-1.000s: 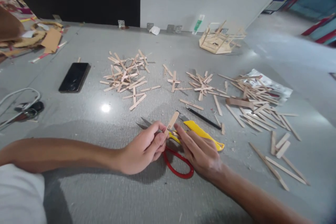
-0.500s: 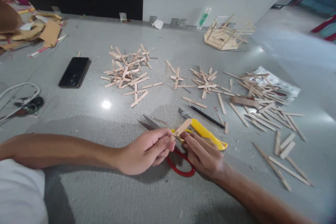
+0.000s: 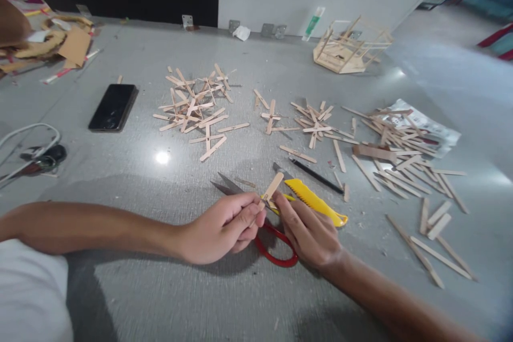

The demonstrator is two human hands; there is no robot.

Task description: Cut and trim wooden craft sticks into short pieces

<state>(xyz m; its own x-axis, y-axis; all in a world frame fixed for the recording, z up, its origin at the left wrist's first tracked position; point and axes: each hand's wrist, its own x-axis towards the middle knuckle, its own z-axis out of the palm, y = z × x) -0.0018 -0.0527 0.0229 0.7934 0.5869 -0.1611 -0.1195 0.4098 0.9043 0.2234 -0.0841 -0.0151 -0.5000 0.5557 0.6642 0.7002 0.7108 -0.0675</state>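
My left hand (image 3: pixel 224 227) pinches the lower end of a short wooden craft stick (image 3: pixel 273 187), which tilts up to the right. My right hand (image 3: pixel 308 232) lies beside it, fingertips touching the stick's base, fingers stretched over the scissors. The scissors (image 3: pixel 272 246) have red and yellow handles under my hands, and their grey blades (image 3: pixel 226 186) point left. A yellow utility knife (image 3: pixel 315 202) lies just right of the stick. A black pen (image 3: pixel 315 175) rests beyond the knife.
Piles of wooden sticks lie at centre left (image 3: pixel 196 107), centre (image 3: pixel 312 125) and right (image 3: pixel 401 155), the last over a plastic packet (image 3: pixel 425 125). A stick frame model (image 3: pixel 348 48) stands at the back. A black phone (image 3: pixel 113 107) and a white cable (image 3: pixel 28 139) lie at left, cardboard scraps (image 3: pixel 60 43) far left.
The stick has tilted slightly more upright in my left hand. My right hand's fingers have shifted closer to its base. The view has drifted a little.
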